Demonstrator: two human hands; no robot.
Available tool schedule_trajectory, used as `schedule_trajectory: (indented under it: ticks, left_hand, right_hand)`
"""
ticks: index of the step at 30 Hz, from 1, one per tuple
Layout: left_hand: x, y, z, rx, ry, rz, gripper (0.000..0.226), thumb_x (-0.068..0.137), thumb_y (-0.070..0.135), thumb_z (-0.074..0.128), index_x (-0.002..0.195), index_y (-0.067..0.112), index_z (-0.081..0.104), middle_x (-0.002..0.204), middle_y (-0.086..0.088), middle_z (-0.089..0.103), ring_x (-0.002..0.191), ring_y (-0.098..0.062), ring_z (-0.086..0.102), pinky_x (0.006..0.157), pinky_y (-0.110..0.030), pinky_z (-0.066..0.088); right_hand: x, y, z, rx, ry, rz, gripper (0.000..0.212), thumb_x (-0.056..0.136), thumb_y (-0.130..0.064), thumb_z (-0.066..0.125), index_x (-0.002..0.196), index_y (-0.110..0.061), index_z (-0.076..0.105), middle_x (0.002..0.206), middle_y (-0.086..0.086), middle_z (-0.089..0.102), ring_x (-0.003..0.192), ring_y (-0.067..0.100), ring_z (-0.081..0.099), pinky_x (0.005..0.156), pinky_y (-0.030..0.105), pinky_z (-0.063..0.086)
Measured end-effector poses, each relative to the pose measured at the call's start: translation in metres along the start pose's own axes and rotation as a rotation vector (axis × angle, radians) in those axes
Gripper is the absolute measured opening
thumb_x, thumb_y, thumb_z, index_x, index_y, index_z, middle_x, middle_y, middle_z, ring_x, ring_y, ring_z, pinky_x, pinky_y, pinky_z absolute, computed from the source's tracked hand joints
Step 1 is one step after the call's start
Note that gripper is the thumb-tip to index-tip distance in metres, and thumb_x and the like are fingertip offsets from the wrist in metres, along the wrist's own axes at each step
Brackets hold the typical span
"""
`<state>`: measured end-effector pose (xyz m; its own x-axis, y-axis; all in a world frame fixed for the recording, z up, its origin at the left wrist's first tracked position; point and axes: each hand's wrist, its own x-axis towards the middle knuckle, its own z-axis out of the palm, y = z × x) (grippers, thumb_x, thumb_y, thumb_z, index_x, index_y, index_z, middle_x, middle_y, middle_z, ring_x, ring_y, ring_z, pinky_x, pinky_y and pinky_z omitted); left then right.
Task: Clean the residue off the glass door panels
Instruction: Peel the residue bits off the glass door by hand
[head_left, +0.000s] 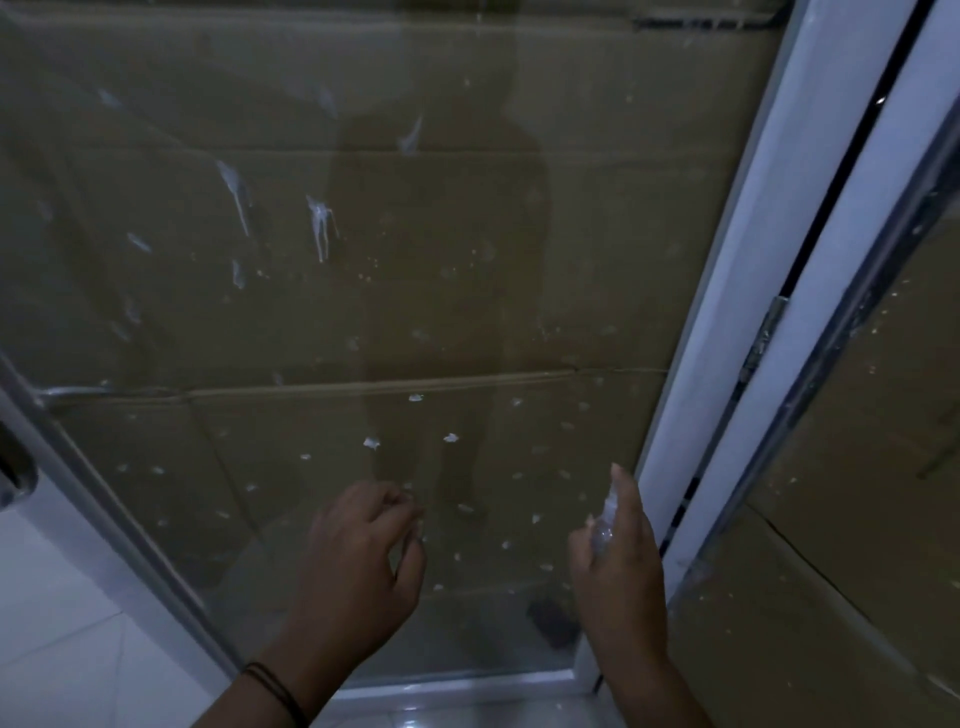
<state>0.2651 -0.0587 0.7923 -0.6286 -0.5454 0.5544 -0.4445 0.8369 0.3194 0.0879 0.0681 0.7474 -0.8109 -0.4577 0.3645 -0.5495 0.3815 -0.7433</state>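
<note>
I see the glass door panel (363, 260) flecked with white residue (319, 223) up to its top edge, left hand (358, 561) near the bottom edge, fingers loosely curled just below specks, right hand (618, 566) gripping a small clear spray bottle (605, 525) beside the white frame (727, 312)

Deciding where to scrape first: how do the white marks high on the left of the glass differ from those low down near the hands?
The upper marks are long streaks with drips running down; the lower marks are short, small flecks. The upper marks are few and spread apart; the lower marks are many, scattered across the glass panel. Both are whitish residue still on the same panel.
</note>
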Motion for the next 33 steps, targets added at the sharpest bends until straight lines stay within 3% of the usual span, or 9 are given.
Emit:
schedule_trajectory:
  ticks: [5, 12, 16, 22, 27, 31, 33]
  left_hand:
    - [0.009, 0.023, 0.007, -0.006, -0.025, 0.031, 0.03, 0.078, 0.026, 0.048, 0.083, 0.012, 0.075, 0.084, -0.003, 0.065, 0.079, -0.024, 0.065, 0.069, -0.039, 0.053]
    - [0.013, 0.044, 0.013, -0.01, -0.042, 0.056, 0.031, 0.078, 0.026, 0.048, 0.082, 0.013, 0.075, 0.08, -0.002, 0.065, 0.076, -0.024, 0.065, 0.067, -0.037, 0.054]
    - [0.013, 0.05, 0.019, -0.007, -0.05, 0.057, 0.031, 0.079, 0.027, 0.047, 0.082, 0.014, 0.075, 0.081, -0.001, 0.065, 0.076, -0.024, 0.065, 0.067, -0.036, 0.053]
    - [0.008, 0.05, 0.029, -0.004, -0.064, 0.056, 0.028, 0.079, 0.027, 0.049, 0.082, 0.015, 0.074, 0.085, -0.002, 0.065, 0.077, -0.024, 0.064, 0.068, -0.034, 0.053]
    - [0.002, 0.046, 0.039, -0.031, -0.046, 0.058, 0.026, 0.079, 0.027, 0.05, 0.082, 0.015, 0.073, 0.084, 0.0, 0.064, 0.078, -0.023, 0.063, 0.07, -0.032, 0.051]
    - [-0.004, 0.042, 0.044, -0.04, -0.03, 0.069, 0.025, 0.079, 0.028, 0.05, 0.081, 0.017, 0.073, 0.084, 0.002, 0.063, 0.077, -0.021, 0.061, 0.069, -0.03, 0.049]
    - [-0.009, 0.038, 0.045, -0.062, -0.017, 0.073, 0.025, 0.079, 0.027, 0.05, 0.083, 0.016, 0.072, 0.084, 0.001, 0.062, 0.079, -0.02, 0.06, 0.069, -0.031, 0.049]
  right_hand:
    - [0.009, 0.015, -0.014, 0.007, -0.047, 0.069, 0.051, 0.091, -0.018, 0.053, 0.138, -0.025, 0.035, 0.119, 0.013, 0.058, 0.094, 0.027, 0.06, 0.072, 0.031, 0.05]
    - [0.007, 0.036, -0.029, -0.029, 0.048, 0.056, 0.063, 0.09, -0.014, 0.055, 0.145, -0.028, 0.028, 0.116, 0.011, 0.057, 0.083, 0.018, 0.053, 0.065, 0.025, 0.04]
    - [0.006, 0.051, -0.034, -0.117, 0.065, 0.087, 0.066, 0.089, -0.012, 0.056, 0.146, -0.026, 0.026, 0.113, 0.013, 0.059, 0.072, 0.014, 0.048, 0.055, 0.014, 0.032]
    - [0.012, 0.073, -0.038, -0.167, 0.054, 0.203, 0.055, 0.092, -0.017, 0.05, 0.143, -0.025, 0.032, 0.096, 0.01, 0.062, 0.065, 0.016, 0.051, 0.055, 0.019, 0.035]
    - [0.008, 0.079, -0.041, -0.084, 0.018, 0.26, 0.051, 0.092, -0.019, 0.051, 0.14, -0.022, 0.034, 0.113, 0.013, 0.062, 0.087, 0.025, 0.06, 0.073, 0.028, 0.049]
    - [0.0, 0.074, -0.041, -0.183, 0.118, 0.126, 0.056, 0.084, -0.008, 0.064, 0.136, -0.011, 0.044, 0.091, 0.019, 0.066, 0.064, 0.015, 0.05, 0.055, 0.015, 0.034]
    - [-0.004, 0.07, -0.04, -0.153, 0.124, 0.14, 0.061, 0.086, -0.012, 0.062, 0.141, -0.017, 0.036, 0.1, 0.02, 0.066, 0.073, 0.022, 0.059, 0.061, 0.018, 0.04]
